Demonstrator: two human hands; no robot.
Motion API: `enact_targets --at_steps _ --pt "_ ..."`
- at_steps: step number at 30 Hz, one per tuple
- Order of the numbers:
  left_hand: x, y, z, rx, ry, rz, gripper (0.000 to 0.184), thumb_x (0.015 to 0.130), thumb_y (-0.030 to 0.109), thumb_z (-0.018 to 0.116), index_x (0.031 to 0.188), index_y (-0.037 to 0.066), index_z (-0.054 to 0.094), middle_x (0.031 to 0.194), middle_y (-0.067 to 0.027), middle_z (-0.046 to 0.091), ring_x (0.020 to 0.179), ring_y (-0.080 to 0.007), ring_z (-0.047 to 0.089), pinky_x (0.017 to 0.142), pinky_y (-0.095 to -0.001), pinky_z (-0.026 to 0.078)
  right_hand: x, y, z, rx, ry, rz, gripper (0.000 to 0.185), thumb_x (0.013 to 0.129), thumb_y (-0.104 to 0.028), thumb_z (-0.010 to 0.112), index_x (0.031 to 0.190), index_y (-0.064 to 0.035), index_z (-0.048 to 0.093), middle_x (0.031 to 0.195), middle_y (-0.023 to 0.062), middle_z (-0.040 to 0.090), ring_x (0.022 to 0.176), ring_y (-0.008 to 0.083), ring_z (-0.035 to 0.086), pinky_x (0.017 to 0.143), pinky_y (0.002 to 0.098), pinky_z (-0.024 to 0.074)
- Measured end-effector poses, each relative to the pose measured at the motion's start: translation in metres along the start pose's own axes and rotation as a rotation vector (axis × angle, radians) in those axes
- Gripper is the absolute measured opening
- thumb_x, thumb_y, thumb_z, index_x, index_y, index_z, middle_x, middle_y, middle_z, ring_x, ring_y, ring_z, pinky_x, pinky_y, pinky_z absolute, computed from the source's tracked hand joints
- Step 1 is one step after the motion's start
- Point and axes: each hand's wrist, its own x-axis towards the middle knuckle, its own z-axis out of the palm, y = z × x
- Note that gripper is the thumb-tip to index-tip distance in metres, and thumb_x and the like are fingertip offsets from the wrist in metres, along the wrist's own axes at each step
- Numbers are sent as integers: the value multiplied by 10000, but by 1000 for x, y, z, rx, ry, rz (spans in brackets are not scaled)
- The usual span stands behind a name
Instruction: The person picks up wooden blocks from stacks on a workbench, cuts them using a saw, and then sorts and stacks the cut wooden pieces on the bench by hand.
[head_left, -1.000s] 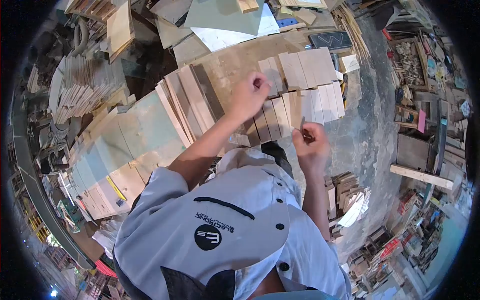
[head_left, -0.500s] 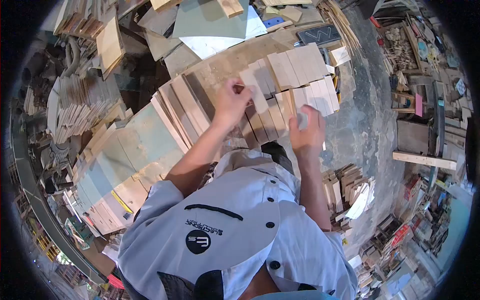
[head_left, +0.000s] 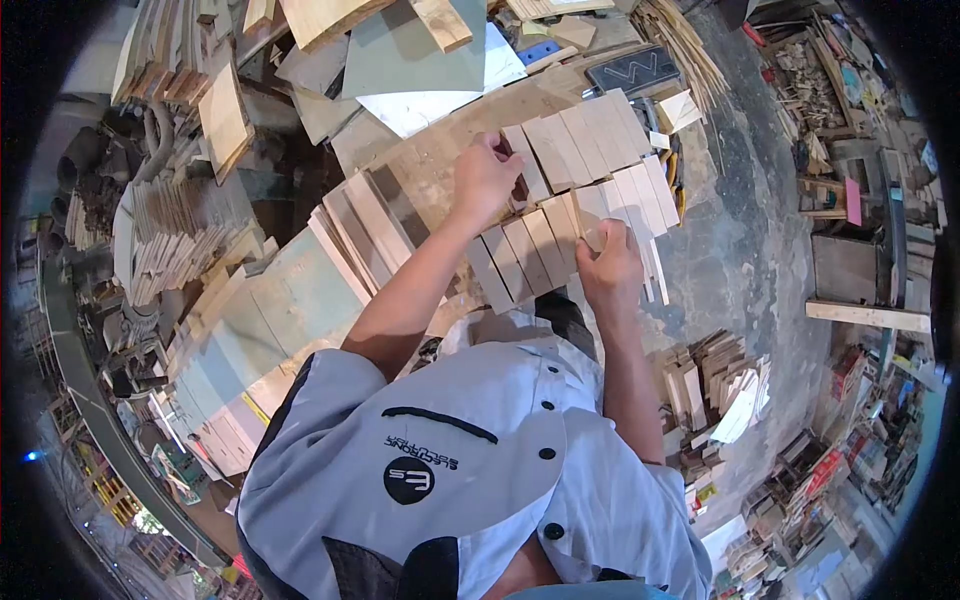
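Observation:
Pale wooden pieces lie side by side in two rows on the workbench, an upper row (head_left: 585,140) and a lower row (head_left: 530,250). My left hand (head_left: 487,178) is at the left end of the upper row, its fingers curled on the edge of a light wooden piece (head_left: 527,160). Close below those fingers a small dark reddish patch shows in the gap. At the near side of the lower row is my right hand (head_left: 612,268), thumb and fingers bent about the end of a wooden piece (head_left: 592,208). Its fingertips partly hide the contact.
Longer wooden strips (head_left: 365,220) lie left of the rows on the workbench (head_left: 440,140). A dark phone-like slab (head_left: 632,70) sits behind the rows. Stacked boards (head_left: 185,235) stand at the left, and offcuts (head_left: 715,375) are piled at the lower right.
My left hand has moved up and right with the light piece, which now lies against the upper row's left end. My right hand has come in against the lower row and its fingers have closed.

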Motion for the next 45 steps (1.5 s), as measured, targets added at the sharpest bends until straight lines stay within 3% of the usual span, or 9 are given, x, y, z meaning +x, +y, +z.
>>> enact_targets --at_steps 6,16,18,21,24,29,36,43,45 --pt "-2 3 5 147 66 49 468 815 218 782 1139 -73 608 878 -176 736 790 -283 740 732 -378 575 -1 3 -1 66 21 -51 404 799 -135 770 1125 -49 549 995 170 625 935 388 619 793 476 514" --pt "-18 17 -5 -96 -26 -5 348 912 120 660 1199 -72 617 795 -144 720 627 -166 714 579 -309 563 0 -5 -2 -7 33 3 353 800 -93 753 1088 -61 550 919 161 611 875 375 625 776 456 514" --pt "-23 21 -8 -142 6 -19 324 915 118 649 1184 -62 628 791 -134 715 608 -159 703 562 -298 554 3 -5 -6 363 -57 297 288 826 -62 735 1045 -41 549 823 97 607 739 252 631 708 364 515" --pt "-41 20 -13 -249 -54 -8 310 953 114 638 1203 -66 604 881 -96 682 591 -162 656 536 -277 546 4 14 -1 798 -83 332 247 849 -39 726 1018 -25 547 789 19 596 679 114 579 649 278 483" --pt "-67 27 -11 -506 -295 -127 249 961 131 655 1144 -34 615 864 -55 647 649 -132 637 594 -272 544 8 -2 -13 851 -156 423 243 862 -23 730 1016 -18 542 842 -9 598 731 50 544 653 241 467" --pt "-91 22 -2 -634 -447 0 357 936 145 709 1226 -27 590 971 -47 651 790 -93 626 665 -259 541 4 -41 -28 922 -245 362 258 891 -66 744 1054 -39 545 905 6 619 800 64 560 722 245 476" --pt "-86 6 -30 -746 -485 -104 249 936 140 689 1136 -5 656 892 -17 647 751 -94 624 647 -255 534 5 -48 -32 1080 -339 449 212 973 -166 685 1111 -62 563 1161 101 689 998 168 661 835 322 533" --pt "-57 -7 -45 -689 -180 -331 264 946 94 670 1190 10 614 981 -60 659 763 -152 665 647 -298 565 1 -33 -43 1083 -269 499 201 981 -143 666 1138 -76 559 1231 124 682 1043 191 674 859 341 544" --pt "-48 -7 -42 -591 -108 -338 348 942 88 676 1253 -19 563 1028 -100 657 800 -184 689 667 -315 596 -3 -27 -43 1067 -251 485 230 971 -167 694 1119 -48 565 1188 91 701 961 128 674 814 296 529"
